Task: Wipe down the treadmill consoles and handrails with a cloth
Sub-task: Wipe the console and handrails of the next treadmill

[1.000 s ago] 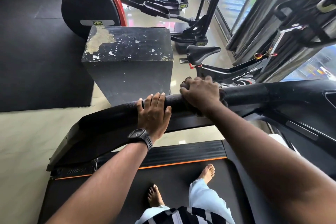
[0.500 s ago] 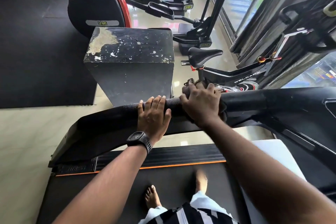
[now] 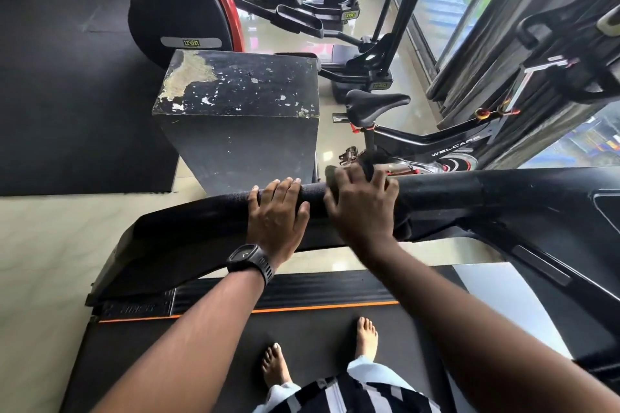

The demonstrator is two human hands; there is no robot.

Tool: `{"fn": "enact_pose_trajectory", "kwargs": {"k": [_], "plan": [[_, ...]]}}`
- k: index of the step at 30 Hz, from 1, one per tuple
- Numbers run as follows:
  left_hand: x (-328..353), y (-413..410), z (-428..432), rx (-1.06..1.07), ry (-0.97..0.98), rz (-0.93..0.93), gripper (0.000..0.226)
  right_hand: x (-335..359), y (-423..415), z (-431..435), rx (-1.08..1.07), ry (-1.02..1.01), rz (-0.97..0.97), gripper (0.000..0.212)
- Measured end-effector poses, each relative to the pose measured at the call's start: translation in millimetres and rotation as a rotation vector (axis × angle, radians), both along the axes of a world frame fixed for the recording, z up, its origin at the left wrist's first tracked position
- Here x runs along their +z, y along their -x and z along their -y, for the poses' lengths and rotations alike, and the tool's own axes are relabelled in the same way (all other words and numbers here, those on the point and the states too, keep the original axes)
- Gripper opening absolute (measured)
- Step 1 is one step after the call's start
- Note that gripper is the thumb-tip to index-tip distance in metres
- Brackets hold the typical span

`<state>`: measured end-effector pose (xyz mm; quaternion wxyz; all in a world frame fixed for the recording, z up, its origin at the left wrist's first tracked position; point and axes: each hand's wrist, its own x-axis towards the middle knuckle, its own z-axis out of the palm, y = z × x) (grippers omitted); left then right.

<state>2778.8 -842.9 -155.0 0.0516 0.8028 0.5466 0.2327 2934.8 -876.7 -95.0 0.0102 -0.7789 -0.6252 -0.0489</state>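
Observation:
The black treadmill handrail (image 3: 443, 191) runs across the middle of the view, its foam grip section under both hands. My left hand (image 3: 276, 214), a dark watch on its wrist, rests on top of the rail with its fingers laid over the far side. Just to its right, my right hand (image 3: 362, 208) presses a dark cloth (image 3: 367, 166) onto the rail, fingers spread and curled over it. Only small dark bits of the cloth show past the fingertips. The console is out of view to the right.
A worn black box (image 3: 238, 117) stands right behind the rail. A black exercise bike (image 3: 412, 141) sits to its right, with elliptical machines (image 3: 335, 23) further back. My bare feet stand on the treadmill belt (image 3: 188, 345). Curtained windows (image 3: 486, 27) line the right side.
My right hand with the cloth has slid slightly left along the rail, closing the gap to my left hand. My left hand stays put. My feet shifted on the belt.

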Motion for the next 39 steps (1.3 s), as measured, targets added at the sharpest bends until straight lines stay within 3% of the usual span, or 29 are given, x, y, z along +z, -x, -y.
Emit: {"fn": "enact_pose_trajectory", "kwargs": {"k": [5,8,11,16,19,21,24,27,31,33,36,39], "plan": [[3,-5,1,-0.007,-0.007,-0.014,0.051,9,-14,-20,0.248,0.07,-0.021,0.052],[4,-9,2,-0.012,0.008,-0.013,0.051,23,-37,-47,0.1,0.204,-0.133,0.051],[4,-11,3,-0.008,0.01,-0.007,0.051,15,-32,-23,-0.066,0.078,-0.076,0.05],[3,-16,3,0.004,-0.009,-0.005,0.05,4,-12,-4,0.121,-0.003,-0.017,0.046],[6,-23,3,-0.019,0.006,-0.012,0.051,19,-33,-38,0.206,0.167,-0.077,0.048],[7,-26,4,-0.015,0.019,-0.013,0.051,23,-45,-49,0.092,0.228,-0.155,0.049],[7,-27,5,-0.017,0.013,-0.015,0.052,12,-36,-18,-0.074,0.065,-0.092,0.048],[6,-27,5,-0.015,0.006,-0.028,0.053,-4,-16,17,0.003,-0.068,-0.048,0.047],[8,-31,8,-0.033,0.014,-0.036,0.054,10,-36,-16,0.187,0.045,-0.042,0.049],[9,-33,9,-0.028,0.007,-0.043,0.053,20,-49,-35,0.13,0.136,-0.117,0.048],[9,-35,10,-0.02,0.004,-0.03,0.052,15,-46,-25,-0.07,0.064,-0.107,0.049],[9,-35,9,-0.026,0.001,-0.03,0.053,-3,-25,11,-0.042,-0.055,-0.039,0.05]]}}
